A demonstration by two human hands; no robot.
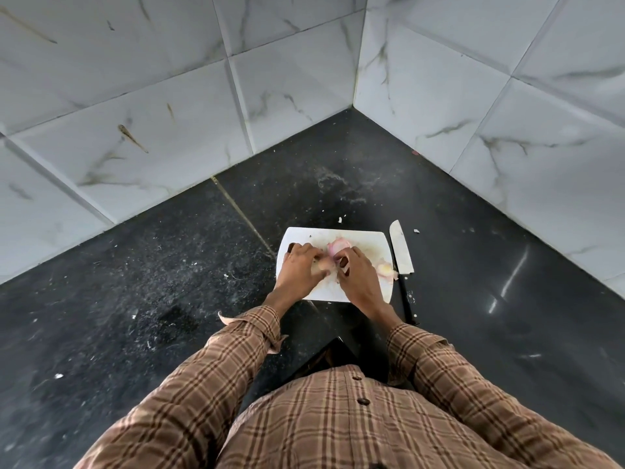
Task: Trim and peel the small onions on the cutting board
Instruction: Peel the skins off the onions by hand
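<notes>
Both hands meeting mid-frame over cutting board [365, 240]: left hand [299, 269] and right hand [358, 274] pinching small onion [338, 249], likely stripping skin. Knife [400, 257] lying idle just right of board, presumably unneeded while peeling.

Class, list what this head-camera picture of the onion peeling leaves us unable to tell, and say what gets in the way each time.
- What the left hand and right hand grip: the fingers cover it.
- How many onions lie on the cutting board: the hands hide its middle; only one pink onion shows.
- Whether that onion is trimmed: too small, partly covered.
- The pale pieces beside the knife: peel or onion, too small.
</notes>
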